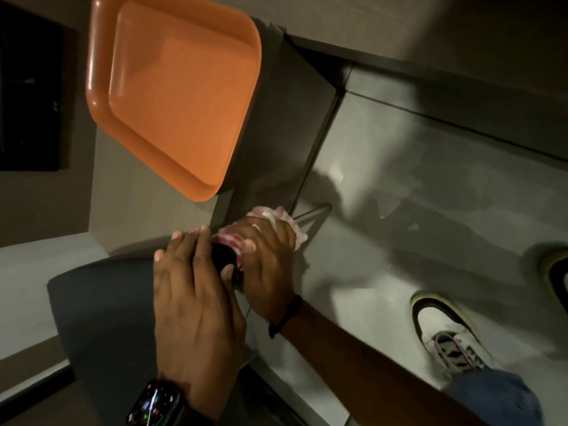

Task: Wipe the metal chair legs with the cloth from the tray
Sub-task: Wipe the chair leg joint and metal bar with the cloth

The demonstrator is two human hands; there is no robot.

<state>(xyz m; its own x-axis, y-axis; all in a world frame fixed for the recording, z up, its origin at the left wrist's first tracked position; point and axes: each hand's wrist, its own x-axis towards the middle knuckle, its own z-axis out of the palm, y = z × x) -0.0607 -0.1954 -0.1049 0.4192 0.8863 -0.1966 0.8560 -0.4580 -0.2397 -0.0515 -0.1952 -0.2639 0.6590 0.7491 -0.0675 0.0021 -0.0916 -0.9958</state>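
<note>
The orange tray (172, 87) sits on a desk (270, 124) at the far left, nothing in it. Below it, the dark chair seat (101, 305) lies near left. The left hand (193, 290), a watch (156, 405) on its wrist, rests flat on the seat's edge with fingers together and curled over a dark round part. Just right of it and touching, the right hand (267, 265) is wrapped around the red-checked cloth (276, 218), gripping it on the metal leg (310, 217). The leg's bare end pokes out past the cloth toward the right. A shoe (445, 330) stands on the floor (399, 167) at near right.
</note>
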